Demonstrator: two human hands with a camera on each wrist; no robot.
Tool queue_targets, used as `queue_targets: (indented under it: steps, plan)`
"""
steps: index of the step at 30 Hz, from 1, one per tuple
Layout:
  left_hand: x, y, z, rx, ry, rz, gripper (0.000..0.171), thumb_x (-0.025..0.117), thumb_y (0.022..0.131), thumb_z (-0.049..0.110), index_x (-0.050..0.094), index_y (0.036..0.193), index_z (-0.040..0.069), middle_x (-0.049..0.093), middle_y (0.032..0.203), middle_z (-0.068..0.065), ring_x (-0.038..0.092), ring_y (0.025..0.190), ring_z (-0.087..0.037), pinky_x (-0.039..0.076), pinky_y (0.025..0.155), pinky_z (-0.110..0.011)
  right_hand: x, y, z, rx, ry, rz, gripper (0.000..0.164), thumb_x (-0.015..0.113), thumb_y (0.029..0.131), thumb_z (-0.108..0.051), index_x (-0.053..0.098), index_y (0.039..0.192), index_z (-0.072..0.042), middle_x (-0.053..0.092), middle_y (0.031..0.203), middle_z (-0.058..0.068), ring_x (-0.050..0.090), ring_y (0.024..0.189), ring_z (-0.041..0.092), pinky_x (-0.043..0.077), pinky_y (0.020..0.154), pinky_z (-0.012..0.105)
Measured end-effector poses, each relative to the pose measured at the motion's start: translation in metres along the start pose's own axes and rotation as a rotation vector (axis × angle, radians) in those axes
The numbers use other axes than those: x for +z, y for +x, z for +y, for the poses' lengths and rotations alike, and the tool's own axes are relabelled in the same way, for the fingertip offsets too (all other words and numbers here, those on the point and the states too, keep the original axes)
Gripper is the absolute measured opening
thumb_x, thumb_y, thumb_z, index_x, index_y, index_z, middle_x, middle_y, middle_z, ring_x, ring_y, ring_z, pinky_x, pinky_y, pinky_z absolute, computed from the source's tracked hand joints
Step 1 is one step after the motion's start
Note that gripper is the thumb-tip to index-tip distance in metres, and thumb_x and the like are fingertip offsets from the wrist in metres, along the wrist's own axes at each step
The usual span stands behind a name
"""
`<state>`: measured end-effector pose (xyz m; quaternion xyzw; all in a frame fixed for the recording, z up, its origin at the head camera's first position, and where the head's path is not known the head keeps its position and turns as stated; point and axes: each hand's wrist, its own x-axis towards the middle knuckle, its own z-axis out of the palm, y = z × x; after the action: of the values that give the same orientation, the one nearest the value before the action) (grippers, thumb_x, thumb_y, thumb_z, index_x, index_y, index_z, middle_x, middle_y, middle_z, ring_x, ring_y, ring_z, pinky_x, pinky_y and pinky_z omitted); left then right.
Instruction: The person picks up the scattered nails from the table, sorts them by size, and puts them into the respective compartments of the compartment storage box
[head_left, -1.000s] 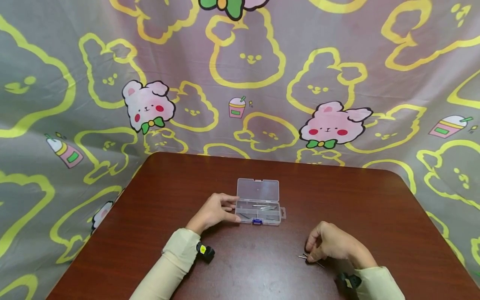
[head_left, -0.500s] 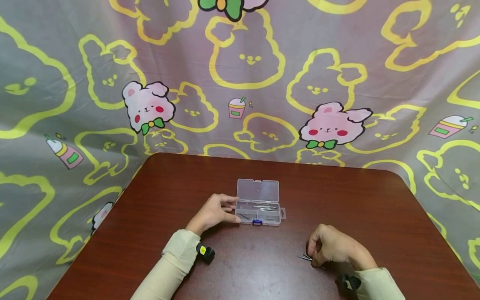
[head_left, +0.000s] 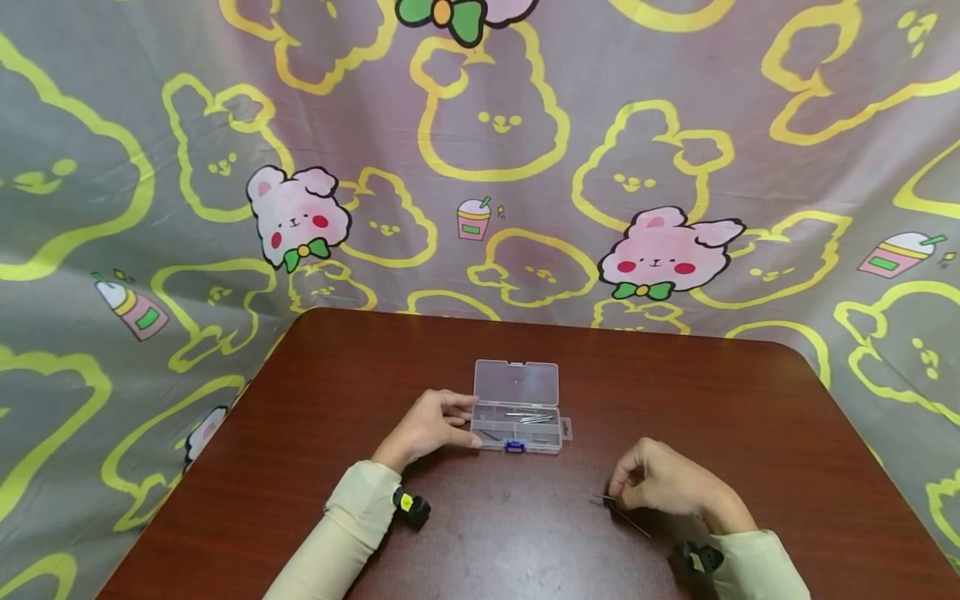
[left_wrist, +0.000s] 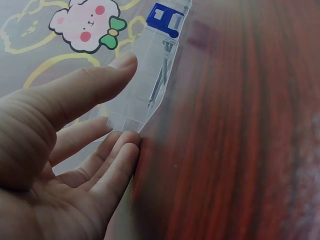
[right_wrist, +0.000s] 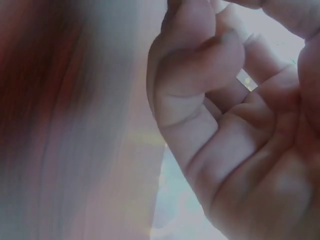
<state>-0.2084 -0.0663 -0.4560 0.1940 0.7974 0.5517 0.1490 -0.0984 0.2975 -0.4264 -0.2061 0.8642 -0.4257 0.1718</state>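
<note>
A clear plastic compartment box [head_left: 495, 425] sits on the table with its lid [head_left: 516, 382] raised and a blue latch [head_left: 514, 447] at the front. Several silver nails [head_left: 534, 417] lie in its back compartment; pointed nails [left_wrist: 162, 75] also show inside in the left wrist view. My left hand [head_left: 429, 427] holds the box's left end, thumb at the front corner and fingers along the side. To the right, low over the table, my right hand [head_left: 663, 479] pinches a thin nail [head_left: 603, 497] between thumb and fingertips. Another nail [head_left: 632, 523] lies just below that hand.
The dark red-brown table [head_left: 375, 358] reaches back to a patterned curtain [head_left: 517, 192] that hangs behind it and along its sides. A hang tab [head_left: 566, 428] sticks out from the box's right end. Each wrist wears a small black camera [head_left: 411, 505].
The right hand has shifted slightly, lifting one nail away from another that now shows separately on the table. The left hand and the box have stayed in place.
</note>
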Motion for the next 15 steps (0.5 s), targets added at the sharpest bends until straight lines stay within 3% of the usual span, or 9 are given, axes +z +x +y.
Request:
queue_targets:
  steps: [8, 15]
  plan:
    - [0.000, 0.001, -0.001, -0.003, 0.000, 0.000, 0.066, 0.094, 0.067, 0.002, 0.068, 0.128, -0.001, 0.065, 0.119, -0.016, 0.066, 0.102, -0.024, 0.056, 0.090, -0.032, 0.003, 0.012, 0.001, -0.028, 0.054, -0.006, 0.007, 0.070, 0.091, -0.004, 0.075, 0.088, -0.009, 0.070, 0.083, 0.000, 0.057, 0.072, 0.007, 0.050, 0.063, 0.024]
    - [0.000, 0.001, 0.000, -0.001, 0.008, -0.004, 0.066, 0.093, 0.068, 0.003, 0.068, 0.128, -0.001, 0.065, 0.119, -0.016, 0.066, 0.103, -0.025, 0.056, 0.089, -0.032, 0.009, 0.027, -0.003, -0.054, 0.082, 0.017, 0.008, 0.068, 0.092, -0.002, 0.075, 0.090, -0.005, 0.070, 0.085, 0.003, 0.057, 0.075, 0.007, 0.050, 0.066, 0.023]
